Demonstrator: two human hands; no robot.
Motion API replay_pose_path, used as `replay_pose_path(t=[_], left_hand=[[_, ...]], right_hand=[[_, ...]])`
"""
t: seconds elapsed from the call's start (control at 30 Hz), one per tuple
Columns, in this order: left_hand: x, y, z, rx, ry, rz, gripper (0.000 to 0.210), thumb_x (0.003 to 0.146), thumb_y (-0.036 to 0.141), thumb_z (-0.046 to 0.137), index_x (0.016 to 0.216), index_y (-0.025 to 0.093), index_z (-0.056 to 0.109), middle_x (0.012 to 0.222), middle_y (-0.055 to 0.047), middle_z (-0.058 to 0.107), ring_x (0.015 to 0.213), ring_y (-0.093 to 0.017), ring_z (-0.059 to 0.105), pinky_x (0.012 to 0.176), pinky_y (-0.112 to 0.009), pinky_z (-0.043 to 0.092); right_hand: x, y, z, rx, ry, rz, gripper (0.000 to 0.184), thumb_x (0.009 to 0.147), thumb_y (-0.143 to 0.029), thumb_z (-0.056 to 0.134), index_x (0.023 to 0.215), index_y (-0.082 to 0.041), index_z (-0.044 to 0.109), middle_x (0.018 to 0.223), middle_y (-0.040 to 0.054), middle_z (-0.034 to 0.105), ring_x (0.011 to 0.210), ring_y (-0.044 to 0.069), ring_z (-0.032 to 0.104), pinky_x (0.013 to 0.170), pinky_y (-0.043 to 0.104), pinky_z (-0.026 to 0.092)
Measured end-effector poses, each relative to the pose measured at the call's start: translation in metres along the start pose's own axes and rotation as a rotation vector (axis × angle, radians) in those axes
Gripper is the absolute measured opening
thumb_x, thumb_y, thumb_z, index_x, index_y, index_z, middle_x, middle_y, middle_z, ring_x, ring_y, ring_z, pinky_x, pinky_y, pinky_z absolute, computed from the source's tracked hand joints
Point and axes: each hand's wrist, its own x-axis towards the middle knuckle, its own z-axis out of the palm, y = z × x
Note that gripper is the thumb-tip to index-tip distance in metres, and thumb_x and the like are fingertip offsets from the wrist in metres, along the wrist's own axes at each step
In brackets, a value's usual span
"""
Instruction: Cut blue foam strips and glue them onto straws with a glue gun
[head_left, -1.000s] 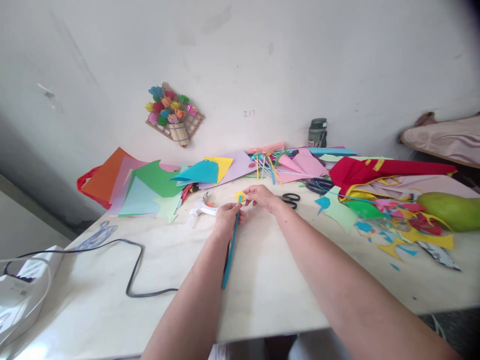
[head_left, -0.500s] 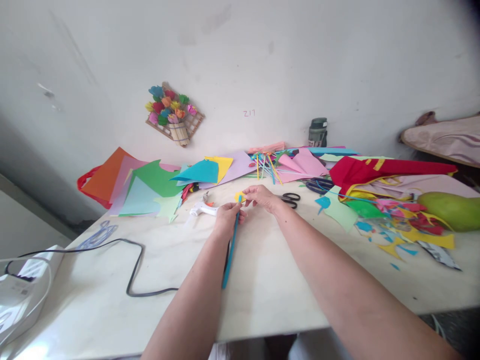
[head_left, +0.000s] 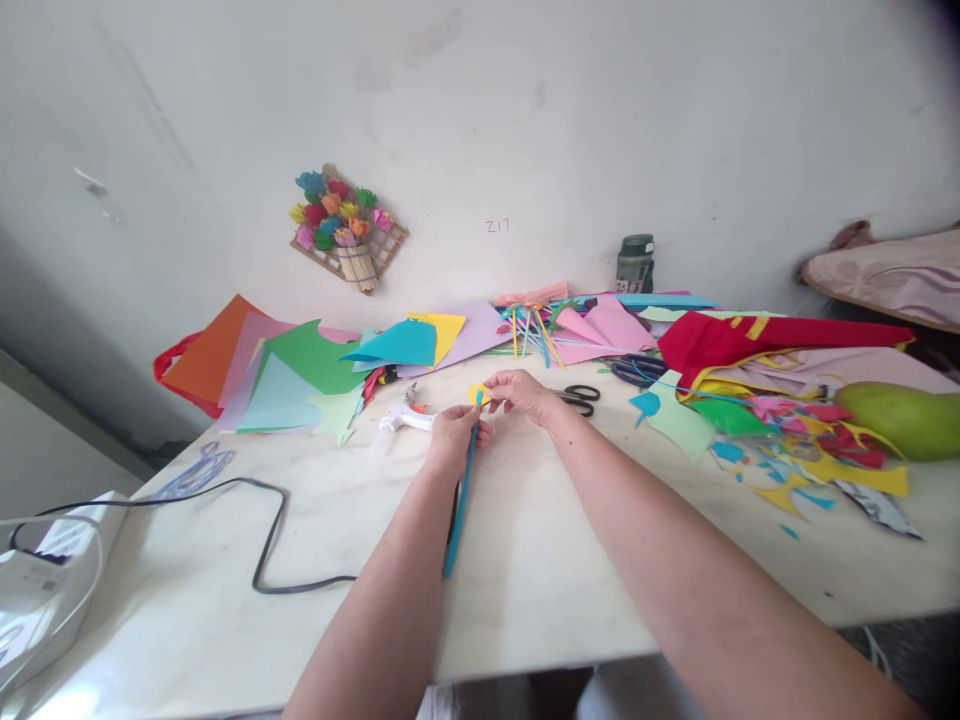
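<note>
My left hand [head_left: 456, 436] is closed around a long blue paper strip [head_left: 463, 510], which slants down toward the table's front edge. A small yellow paper piece [head_left: 475, 391] lies at the strip's upper end. My right hand [head_left: 519, 394] pinches at that end, its fingertips against the yellow piece; whether anything else is between them is hidden. Just left of my hands a white glue gun [head_left: 405, 420] lies on the table. Black-handled scissors [head_left: 580, 398] rest right of my right hand, partly covered by it.
Coloured paper sheets [head_left: 300, 365] lie at the back left, finished straw-like sticks [head_left: 532, 335] at the back middle. Paper scraps [head_left: 784, 485], a red cloth [head_left: 765, 340] and a green mango-like fruit [head_left: 904, 422] are on the right. A black cable [head_left: 281, 525] runs from a power strip [head_left: 82, 525].
My hands stay in nearly the same place. The tip of the blue strip looks slightly turned between my fingers; nothing else visibly differs.
</note>
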Motion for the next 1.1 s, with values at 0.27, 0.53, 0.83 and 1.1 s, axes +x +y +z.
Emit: replay_pose_path(t=[0.27,0.53,0.83,1.1], left_hand=[[-0.0010,0.0011,0.0005,0.003,-0.013,-0.009,0.025,0.063,0.033,0.063,0.069,0.011,0.053,0.048,-0.003,0.056,0.034,-0.007,0.045,0.035,-0.019,0.035],[-0.0017,0.0015,0.0003,0.022,-0.017,-0.006,0.021,0.065,0.029,0.061,0.070,0.010,0.052,0.048,-0.003,0.055,0.035,-0.007,0.045,0.036,-0.019,0.036],[-0.0011,0.0008,0.0002,0.005,-0.024,0.014,0.024,0.064,0.032,0.062,0.071,0.011,0.051,0.048,-0.002,0.056,0.035,-0.007,0.046,0.036,-0.019,0.036],[-0.0047,0.0041,0.0034,0.018,0.009,0.021,0.026,0.065,0.035,0.061,0.070,0.011,0.051,0.049,-0.001,0.055,0.036,-0.006,0.045,0.038,-0.019,0.037]], right_hand=[[0.0003,0.0007,-0.0008,-0.003,0.007,0.011,0.014,0.065,-0.016,0.053,0.076,-0.015,0.062,0.065,0.0009,0.064,0.052,0.007,0.056,0.044,0.015,0.033],[0.0016,0.0028,-0.0028,-0.020,0.002,0.007,0.015,0.064,-0.018,0.055,0.076,-0.014,0.063,0.064,0.0021,0.064,0.053,0.008,0.056,0.044,0.015,0.030],[0.0014,0.0027,-0.0030,0.032,0.001,0.039,0.024,0.064,-0.023,0.058,0.086,-0.015,0.062,0.070,0.0031,0.065,0.056,0.009,0.057,0.044,0.017,0.031],[-0.0004,-0.0007,-0.0031,0.041,-0.079,0.156,0.020,0.064,-0.032,0.058,0.065,-0.013,0.060,0.065,0.0044,0.064,0.053,0.009,0.052,0.042,0.018,0.030]])
